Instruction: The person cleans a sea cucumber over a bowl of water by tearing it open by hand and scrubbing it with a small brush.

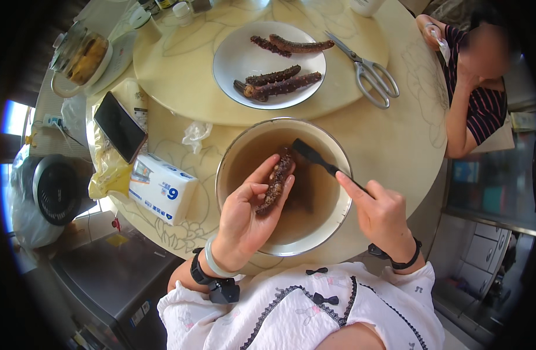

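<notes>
Over a white enamel basin (223,201) of brownish water, my left hand (244,213) is closed around a dark, knobbly sea cucumber (274,186). It lies lengthwise across my palm and fingers. My right hand (380,213) grips the handle of a black brush (316,156), index finger stretched along it. The brush head is just right of the sea cucumber's far end, and I cannot tell whether they touch. A dark shape under the water is too murky to make out. Beyond the basin, a white plate (230,61) holds several more sea cucumbers (285,86).
Grey-handled scissors (367,73) lie right of the plate on the turntable (174,87). At left are a tissue pack (163,189), a phone (121,127), crumpled clear plastic (196,135) and a glass pot (84,58). Another person (478,87) sits at the table's far right.
</notes>
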The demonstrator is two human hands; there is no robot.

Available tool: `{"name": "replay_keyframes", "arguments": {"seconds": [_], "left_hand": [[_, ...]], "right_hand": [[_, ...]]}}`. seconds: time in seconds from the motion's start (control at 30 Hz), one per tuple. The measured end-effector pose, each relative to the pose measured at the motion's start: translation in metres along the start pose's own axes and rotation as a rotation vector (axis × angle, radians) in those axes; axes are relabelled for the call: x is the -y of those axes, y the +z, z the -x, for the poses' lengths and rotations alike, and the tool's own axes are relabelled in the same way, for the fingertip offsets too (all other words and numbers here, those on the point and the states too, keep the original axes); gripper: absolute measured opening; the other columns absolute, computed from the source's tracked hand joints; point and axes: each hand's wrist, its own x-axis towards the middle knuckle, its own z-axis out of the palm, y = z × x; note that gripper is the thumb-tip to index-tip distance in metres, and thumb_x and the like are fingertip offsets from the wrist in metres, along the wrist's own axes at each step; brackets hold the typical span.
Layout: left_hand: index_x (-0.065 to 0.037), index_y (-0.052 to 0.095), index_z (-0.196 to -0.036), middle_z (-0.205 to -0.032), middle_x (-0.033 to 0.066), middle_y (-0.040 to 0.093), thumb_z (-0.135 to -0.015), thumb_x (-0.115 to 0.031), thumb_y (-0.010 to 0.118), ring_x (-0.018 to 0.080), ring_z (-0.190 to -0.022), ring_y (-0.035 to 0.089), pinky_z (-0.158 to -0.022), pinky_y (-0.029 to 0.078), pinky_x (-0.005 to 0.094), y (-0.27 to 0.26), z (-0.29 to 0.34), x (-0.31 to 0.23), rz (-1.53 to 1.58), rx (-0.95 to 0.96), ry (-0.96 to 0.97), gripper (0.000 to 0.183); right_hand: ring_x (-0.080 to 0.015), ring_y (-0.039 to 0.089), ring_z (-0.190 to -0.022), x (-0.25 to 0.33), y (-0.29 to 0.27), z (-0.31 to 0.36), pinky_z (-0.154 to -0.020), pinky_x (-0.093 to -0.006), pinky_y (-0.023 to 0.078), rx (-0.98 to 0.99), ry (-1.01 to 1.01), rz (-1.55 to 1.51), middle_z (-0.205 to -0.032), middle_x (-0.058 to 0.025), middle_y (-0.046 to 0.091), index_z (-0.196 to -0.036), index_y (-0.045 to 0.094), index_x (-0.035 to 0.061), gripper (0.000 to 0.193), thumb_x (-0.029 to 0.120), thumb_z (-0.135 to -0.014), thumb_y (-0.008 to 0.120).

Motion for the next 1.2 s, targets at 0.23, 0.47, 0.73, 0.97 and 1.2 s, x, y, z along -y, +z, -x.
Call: {"name": "replay_keyframes", "arguments": {"seconds": [0.23,0.47,0.73,0.97,1.2], "left_hand": [[0.006,0.037,-0.151,-0.15,0.0225,0.046,-0.091,0.005,0.034,0.0337,-0.139,0.046,-0.122,0.034,0.0551,0.009,0.004,0.002,-0.194,-0.064,0.049,0.06],[0.009,0.04,-0.148,-0.146,0.0226,0.05,-0.096,0.0,0.034,0.0334,-0.135,0.05,-0.122,0.036,0.0486,0.003,0.001,0.001,-0.1,-0.068,0.038,0.053],[0.012,0.047,-0.142,-0.145,0.0196,0.05,-0.101,-0.01,0.035,0.029,-0.128,0.053,-0.119,0.039,0.0421,-0.001,0.002,-0.001,0.001,0.004,-0.01,0.048],[0.017,0.043,-0.141,-0.148,0.0245,0.048,-0.102,-0.013,0.032,0.0345,-0.137,0.046,-0.122,0.033,0.0452,0.007,0.003,0.001,-0.038,-0.053,0.027,0.05],[0.017,0.041,-0.143,-0.148,0.0262,0.048,-0.103,-0.014,0.033,0.0353,-0.137,0.046,-0.123,0.032,0.0452,0.005,0.001,0.003,-0.022,-0.095,0.106,0.051]], "right_hand": [[-0.02,0.042,-0.044,0.012,-0.018,-0.002,-0.044,-0.0349,0.039,0.132,0.042,-0.178,-0.065,-0.0055,0.036,-0.136,0.068,0.0171,0.06,-0.002,-0.079,0.066],[-0.0205,0.044,-0.046,0.013,-0.015,0.001,-0.045,-0.0356,0.04,0.153,0.026,-0.192,-0.065,-0.0054,0.043,-0.134,0.069,0.0132,0.054,-0.001,-0.082,0.064],[-0.0138,0.041,-0.042,0.017,-0.006,0.008,-0.04,-0.0309,0.04,0.107,-0.067,-0.237,-0.064,-0.0005,0.035,-0.136,0.069,0.0224,0.067,0.002,-0.072,0.065],[-0.013,0.04,-0.042,0.026,-0.01,0.009,-0.04,-0.0286,0.038,0.102,-0.135,-0.181,-0.065,0.0003,0.034,-0.134,0.07,0.0254,0.067,0.004,-0.071,0.067],[-0.0154,0.039,-0.042,0.007,-0.006,0.002,-0.041,-0.0307,0.038,-0.021,0.006,0.094,-0.066,-0.001,0.035,-0.136,0.068,0.0211,0.067,0.002,-0.072,0.068]]}}
